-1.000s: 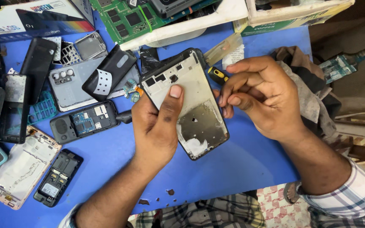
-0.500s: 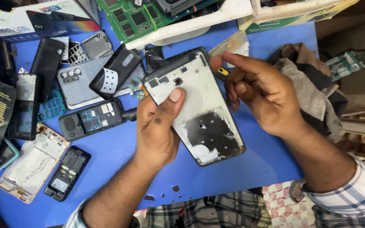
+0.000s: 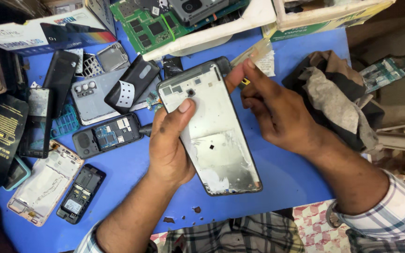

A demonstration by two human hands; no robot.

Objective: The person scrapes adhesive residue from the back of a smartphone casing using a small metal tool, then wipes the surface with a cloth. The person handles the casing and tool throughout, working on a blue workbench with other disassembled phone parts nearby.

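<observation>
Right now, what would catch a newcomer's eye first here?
The silver phone frame at centre, gripped by the left hand while the right hand pinches its top corner. Opened phones and back covers litter the blue table at left, with a green circuit board above.

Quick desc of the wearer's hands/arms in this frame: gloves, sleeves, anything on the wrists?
Both hands are bare, no gloves or rings visible. The left hand has a bare forearm, with a plaid sleeve edge showing only at the bottom of the frame. The right hand leads to a rolled-up checked sleeve in white, blue and red. A thin dark band sits near that cuff.
</observation>
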